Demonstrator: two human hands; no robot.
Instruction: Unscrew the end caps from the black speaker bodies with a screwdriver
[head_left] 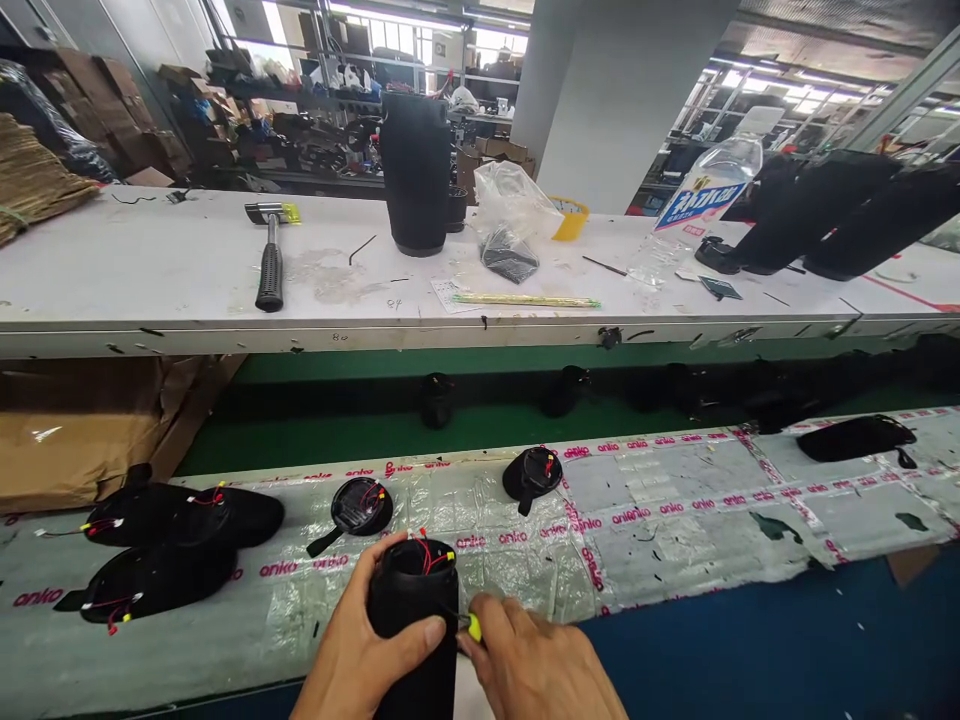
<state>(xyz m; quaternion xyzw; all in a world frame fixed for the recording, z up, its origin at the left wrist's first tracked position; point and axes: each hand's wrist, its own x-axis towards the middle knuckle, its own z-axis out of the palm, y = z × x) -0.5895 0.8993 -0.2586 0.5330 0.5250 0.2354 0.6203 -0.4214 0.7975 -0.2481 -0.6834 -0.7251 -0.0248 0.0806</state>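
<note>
Two hands on one black cylinder (411, 610) at the bottom edge of view, right in front of me, over the near bench w/ the taped plastic sheet (675, 500). Left hand (352, 650) is wrapped round the body, thumb across the front, fingers curled behind. Right hand (536, 670) pinches a small yellow connector (474, 627) against the cylinder's side; fingertips narrow and tight on it.

Risks as I judge them: the red wires (429, 556) sprouting from the open top are thin and short, so a tug on the yellow plug could yank a lead off or kink it. Grip on the plug is only fingertip, so it could slip and drop inside the shell. Cylinder is held in air, not resting flat as far as I can tell, so a loose left grip lets it twist while the right pulls. Bottom part is cut off by the frame, can't tell what supports it.

Look of the thing: matte black, fabric-like skin, round tube, upright, top open w/ dark rim, red wires plus a yellow-tipped end peeking out.

Nearby: round black cap (361, 506) w/ red wiring just behind it, two similar black shells (180, 545) lying to the left, a hammer (270, 262) and a tall black cylinder (415, 175) on the far white table (150, 290).
</note>
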